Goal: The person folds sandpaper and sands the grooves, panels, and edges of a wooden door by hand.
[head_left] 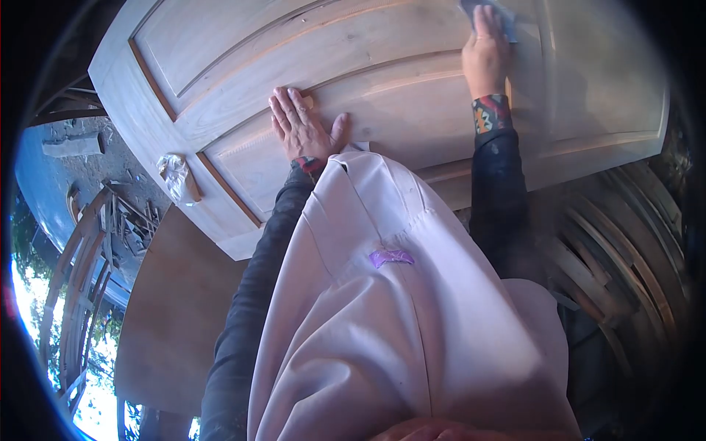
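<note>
A pale wooden panelled door (412, 92) lies in front of me. My left hand (303, 131) rests flat on it, fingers stretched and thumb spread, holding nothing. A small light-coloured piece, too covered to identify, shows beside its fingertips. Further out, near the door's far edge, my right hand (487, 62) presses a grey-blue sheet of sandpaper (506, 20) against the wood. Part of the sheet is hidden under the fingers, and it is slightly blurred.
A crumpled clear plastic bag (178, 179) sits on the door's left side. Stacked wooden strips (618, 257) lie at the lower right. A brown board (176, 309) stands at the lower left, near scrap wood (129, 220) on the ground. My pale apron (412, 316) fills the foreground.
</note>
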Motion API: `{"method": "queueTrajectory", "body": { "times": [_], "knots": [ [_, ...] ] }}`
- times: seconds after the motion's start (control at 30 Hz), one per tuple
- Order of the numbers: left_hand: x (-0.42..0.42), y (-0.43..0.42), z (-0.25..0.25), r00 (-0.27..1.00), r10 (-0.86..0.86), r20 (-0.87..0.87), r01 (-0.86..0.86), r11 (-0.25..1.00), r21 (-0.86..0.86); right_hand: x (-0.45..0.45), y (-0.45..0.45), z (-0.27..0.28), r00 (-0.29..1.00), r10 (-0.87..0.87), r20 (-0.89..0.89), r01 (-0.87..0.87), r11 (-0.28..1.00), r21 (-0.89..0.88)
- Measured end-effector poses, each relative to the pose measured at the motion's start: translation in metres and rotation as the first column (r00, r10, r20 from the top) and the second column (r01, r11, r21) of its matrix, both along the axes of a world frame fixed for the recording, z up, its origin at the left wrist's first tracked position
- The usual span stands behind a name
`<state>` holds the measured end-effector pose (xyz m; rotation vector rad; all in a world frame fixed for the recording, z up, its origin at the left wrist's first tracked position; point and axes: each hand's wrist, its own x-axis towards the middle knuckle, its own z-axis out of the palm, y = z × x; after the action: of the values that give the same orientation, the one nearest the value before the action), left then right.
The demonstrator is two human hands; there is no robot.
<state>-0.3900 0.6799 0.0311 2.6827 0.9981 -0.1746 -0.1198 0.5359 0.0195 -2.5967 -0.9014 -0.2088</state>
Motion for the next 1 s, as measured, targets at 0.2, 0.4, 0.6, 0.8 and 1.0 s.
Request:
{"method": "queueTrajectory", "body": {
  "times": [0.2, 0.4, 0.6, 0.8, 1.0],
  "knots": [
    [-0.002, 0.0, -0.002, 0.999, -0.026, 0.033, 0.025, 0.999, 0.025, -0.101, 0.094, 0.004, 0.972, 0.191, -0.138, -0.186, 0.981, 0.044],
    [0.0, 0.0, 0.0, 1.0, -0.024, -0.001, 0.024, 1.0, 0.007, -0.015, 0.032, 0.0, 0.992, 0.105, -0.076, -0.102, 0.994, 0.045],
    [-0.002, -0.002, -0.001, 0.999, -0.029, 0.03, 0.028, 0.999, 0.014, -0.058, 0.076, 0.005, 0.994, 0.097, -0.053, -0.096, 0.995, 0.02],
    [0.0, -0.002, 0.003, 1.0, -0.014, 0.022, 0.014, 1.0, -0.011, -0.018, 0.041, -0.003, 0.985, 0.168, -0.028, -0.169, 0.985, -0.026],
    [0.0, 0.0, 0.008, 1.0, 0.027, -0.015, -0.028, 0.999, -0.041, 0.018, 0.04, 0.011, 0.988, 0.123, 0.093, -0.112, 0.987, -0.115]
  ]
}}
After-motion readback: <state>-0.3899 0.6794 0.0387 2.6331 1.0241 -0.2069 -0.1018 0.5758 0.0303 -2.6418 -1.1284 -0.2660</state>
